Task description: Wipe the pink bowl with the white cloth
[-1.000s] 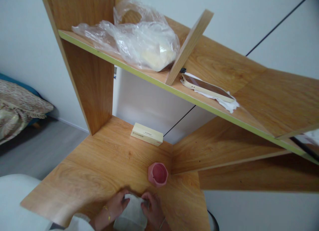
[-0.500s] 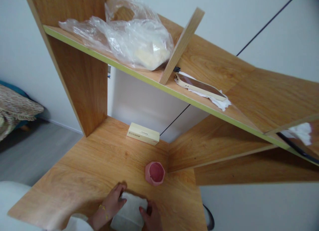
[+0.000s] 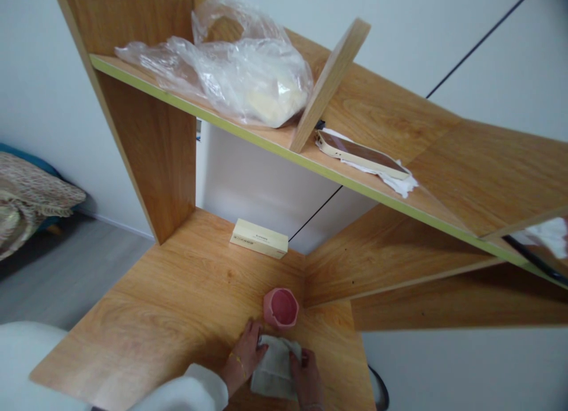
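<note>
Above, a clear bag (image 3: 251, 74) holds something pale (image 3: 277, 100); both hands (image 3: 246, 349) (image 3: 307, 378) grip greyish cloth (image 3: 276, 369).

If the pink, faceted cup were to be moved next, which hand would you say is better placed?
Probably the left hand: it is nearer the pink, faceted cup, whereas the right hand sits farther from it, at the right side of the pale, folded cloth. Both appear to touch the cloth.

Free way over left desktop (image 3: 168, 298), pink pot (image 3: 281, 308) blocking just beyond cloth (image 3: 274, 369), shelf (image 3: 248, 140) higher up
</note>
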The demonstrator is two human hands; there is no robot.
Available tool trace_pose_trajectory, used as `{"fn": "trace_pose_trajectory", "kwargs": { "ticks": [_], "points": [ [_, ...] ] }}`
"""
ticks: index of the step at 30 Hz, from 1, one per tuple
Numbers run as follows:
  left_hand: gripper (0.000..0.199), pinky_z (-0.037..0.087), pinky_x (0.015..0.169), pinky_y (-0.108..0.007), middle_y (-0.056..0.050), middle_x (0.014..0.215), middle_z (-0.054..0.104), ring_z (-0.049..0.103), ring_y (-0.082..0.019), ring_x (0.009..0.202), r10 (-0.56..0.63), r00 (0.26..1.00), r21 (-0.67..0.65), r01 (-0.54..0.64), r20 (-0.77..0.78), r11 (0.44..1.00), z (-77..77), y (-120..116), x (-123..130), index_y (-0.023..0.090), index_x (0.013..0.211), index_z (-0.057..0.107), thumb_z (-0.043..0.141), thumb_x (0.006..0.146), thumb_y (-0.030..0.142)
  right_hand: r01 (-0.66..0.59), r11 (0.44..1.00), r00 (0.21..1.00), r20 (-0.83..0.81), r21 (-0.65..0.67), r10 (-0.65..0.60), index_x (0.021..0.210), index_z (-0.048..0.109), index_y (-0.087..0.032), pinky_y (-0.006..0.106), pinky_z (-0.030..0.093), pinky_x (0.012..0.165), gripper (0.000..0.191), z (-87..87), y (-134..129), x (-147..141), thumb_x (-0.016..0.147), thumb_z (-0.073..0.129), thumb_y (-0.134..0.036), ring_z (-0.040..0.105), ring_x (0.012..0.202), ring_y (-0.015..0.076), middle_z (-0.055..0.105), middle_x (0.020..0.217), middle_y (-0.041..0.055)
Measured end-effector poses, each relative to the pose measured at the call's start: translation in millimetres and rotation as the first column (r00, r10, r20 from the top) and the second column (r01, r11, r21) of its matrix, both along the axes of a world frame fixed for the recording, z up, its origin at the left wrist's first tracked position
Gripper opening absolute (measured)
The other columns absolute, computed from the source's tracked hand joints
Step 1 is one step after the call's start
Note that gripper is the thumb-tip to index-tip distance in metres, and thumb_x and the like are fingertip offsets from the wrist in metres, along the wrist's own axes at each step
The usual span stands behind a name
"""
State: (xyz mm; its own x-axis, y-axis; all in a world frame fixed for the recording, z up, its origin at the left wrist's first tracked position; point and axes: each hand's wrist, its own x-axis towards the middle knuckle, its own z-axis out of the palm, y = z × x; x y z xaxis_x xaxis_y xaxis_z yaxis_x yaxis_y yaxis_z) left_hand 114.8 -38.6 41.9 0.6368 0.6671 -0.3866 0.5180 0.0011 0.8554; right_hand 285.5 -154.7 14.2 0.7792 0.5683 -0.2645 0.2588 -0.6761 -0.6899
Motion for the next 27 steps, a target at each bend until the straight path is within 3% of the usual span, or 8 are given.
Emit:
{"fn": "trace_pose_trajectory", "kwargs": {
  "ticks": [3,6,10,13,16,19,23,27],
  "points": [
    [0.052,0.025,0.111,-0.040,-0.016,0.142,0.041,0.030,-0.028,0.137,0.066,0.996,0.093,-0.061,-0.053,0.994,-1.5,-6,-8,0.014,0.130,0.047,0.050,0.079,0.016,-0.016,1.000,0.999,0.035,-0.020,0.017,0.080,0.054,-0.025,0.038,0.051,0.067,0.036,-2.3,2,-4,0.064,0.052,-0.057,0.068,0.071,0.0272,0.069,0.073,0.0079],
    [0.046,0.029,0.111,-0.043,-0.010,0.137,0.050,0.039,-0.027,0.131,0.013,1.000,0.332,-0.012,-0.001,0.943,-2.4,-15,-20,0.022,0.130,0.050,0.047,0.085,0.017,-0.045,0.998,0.997,0.066,-0.035,0.048,0.081,0.056,-0.025,0.036,0.051,0.066,0.028,-3.7,2,-5,0.066,0.052,-0.048,0.068,0.070,0.0258,0.069,0.073,0.0072],
    [0.057,0.028,0.113,-0.041,0.000,0.143,0.047,0.042,-0.021,0.130,-0.259,0.966,0.645,0.194,0.006,0.739,-9.1,-27,-32,0.033,0.136,0.043,0.046,0.085,0.009,-0.055,0.997,0.983,0.175,-0.048,0.062,0.091,0.060,-0.020,0.044,0.049,0.079,0.033,4.3,7,-1,0.065,0.054,-0.039,0.065,0.090,0.0310,0.068,0.091,0.0137],
    [0.066,0.025,0.114,-0.046,0.000,0.151,0.035,0.035,-0.021,0.136,-0.347,0.931,0.698,0.322,-0.112,0.639,-14.9,-30,-37,0.034,0.143,0.031,0.052,0.084,0.012,-0.141,0.989,0.929,0.351,0.037,0.119,0.107,0.060,-0.015,0.047,0.043,0.093,0.042,17.3,24,-3,0.071,0.046,-0.031,0.055,0.112,0.0313,0.061,0.114,0.0178],
    [0.073,0.024,0.114,-0.050,-0.003,0.155,0.027,0.029,-0.024,0.139,-0.356,0.912,0.647,0.399,-0.205,0.650,-14.4,-29,-40,0.035,0.146,0.024,0.057,0.084,0.017,-0.361,0.925,0.831,0.491,0.118,0.261,0.112,0.061,-0.013,0.041,0.044,0.096,0.045,26.9,46,-11,0.074,0.037,-0.020,0.055,0.113,0.0253,0.060,0.117,0.0148],
    [0.080,0.025,0.112,-0.053,-0.004,0.156,0.021,0.023,-0.028,0.141,-0.345,0.898,0.593,0.439,-0.272,0.675,-9.6,-27,-41,0.037,0.146,0.020,0.062,0.081,0.017,-0.496,0.866,0.753,0.529,0.065,0.391,0.106,0.066,-0.017,0.037,0.047,0.093,0.047,27.6,61,-20,0.070,0.036,-0.012,0.059,0.107,0.0218,0.065,0.110,0.0101],
    [0.083,0.023,0.112,-0.058,-0.004,0.157,0.011,0.015,-0.032,0.143,-0.354,0.882,0.572,0.471,-0.311,0.671,-10.1,-26,-37,0.038,0.146,0.020,0.065,0.079,0.018,-0.526,0.850,0.722,0.541,0.024,0.432,0.096,0.070,-0.017,0.036,0.049,0.086,0.047,22.0,64,-26,0.066,0.036,-0.008,0.063,0.096,0.0224,0.070,0.098,0.0093],
    [0.081,0.021,0.112,-0.060,-0.005,0.157,0.015,0.013,-0.032,0.143,-0.337,0.868,0.555,0.493,-0.365,0.670,-16.4,-26,-29,0.037,0.145,0.027,0.066,0.077,0.014,-0.525,0.851,0.708,0.564,0.016,0.426,0.095,0.071,-0.016,0.035,0.049,0.084,0.048,19.6,60,-29,0.065,0.034,-0.005,0.064,0.093,0.0231,0.070,0.096,0.0101]
  ]
}}
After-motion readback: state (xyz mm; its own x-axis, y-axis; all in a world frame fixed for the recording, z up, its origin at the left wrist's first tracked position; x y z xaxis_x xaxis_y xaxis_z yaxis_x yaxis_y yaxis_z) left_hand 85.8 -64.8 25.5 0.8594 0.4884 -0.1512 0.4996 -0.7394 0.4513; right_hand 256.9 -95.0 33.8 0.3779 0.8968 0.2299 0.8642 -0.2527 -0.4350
